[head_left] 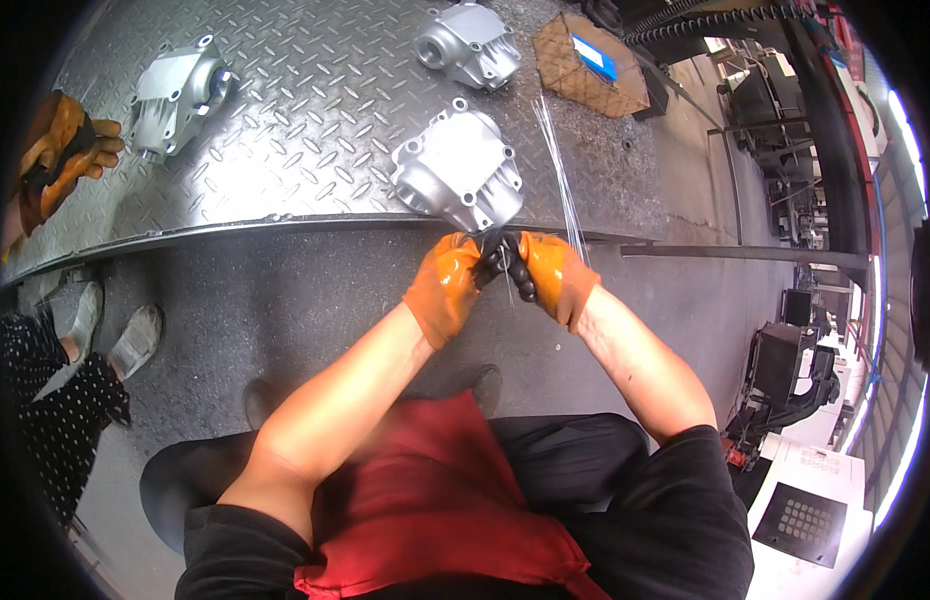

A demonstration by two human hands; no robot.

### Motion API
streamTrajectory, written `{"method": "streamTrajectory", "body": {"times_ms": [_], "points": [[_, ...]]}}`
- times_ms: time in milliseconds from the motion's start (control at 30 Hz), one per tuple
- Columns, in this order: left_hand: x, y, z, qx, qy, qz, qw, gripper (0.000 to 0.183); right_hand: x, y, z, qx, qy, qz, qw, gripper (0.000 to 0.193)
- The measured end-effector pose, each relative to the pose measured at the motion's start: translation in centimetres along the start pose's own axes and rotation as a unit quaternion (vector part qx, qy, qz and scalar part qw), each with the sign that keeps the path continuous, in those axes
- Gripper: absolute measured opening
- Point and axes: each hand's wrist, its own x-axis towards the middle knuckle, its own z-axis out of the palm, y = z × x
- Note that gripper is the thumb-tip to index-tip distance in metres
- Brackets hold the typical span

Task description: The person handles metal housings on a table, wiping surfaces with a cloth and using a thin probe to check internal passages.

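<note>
While the table (pixel 285 150) spreads across the upper view, a casting (pixel 457 165) sits at its near edge. Just this side of it, the left hand (pixel 448 285) and right hand (pixel 551 277) meet, fingers curled inward. Loose wires (pixel 561 172) lie right of the casting. Slightest is a strand (pixel 509 287), pinched at both hands' dark fingertips.

Glare whitens part of the metal tabletop (pixel 275 150); strip lights (pixel 908 140) shine far right; fisheye edges curve into black.
</note>
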Motion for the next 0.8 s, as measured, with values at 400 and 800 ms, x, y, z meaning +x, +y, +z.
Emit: {"method": "streamTrajectory", "body": {"times_ms": [400,800], "points": [[0.5,-0.2,-0.6,0.268,-0.018,0.214,0.939,0.029,-1.6,-1.7,-1.8,-0.561,0.127,-0.462,0.676,0.031],[0.9,0.5,-0.5,-0.123,0.022,-0.061,0.990,0.017,-3.1,1.3,-1.6,-0.308,0.139,-0.339,0.878,0.025]]}}
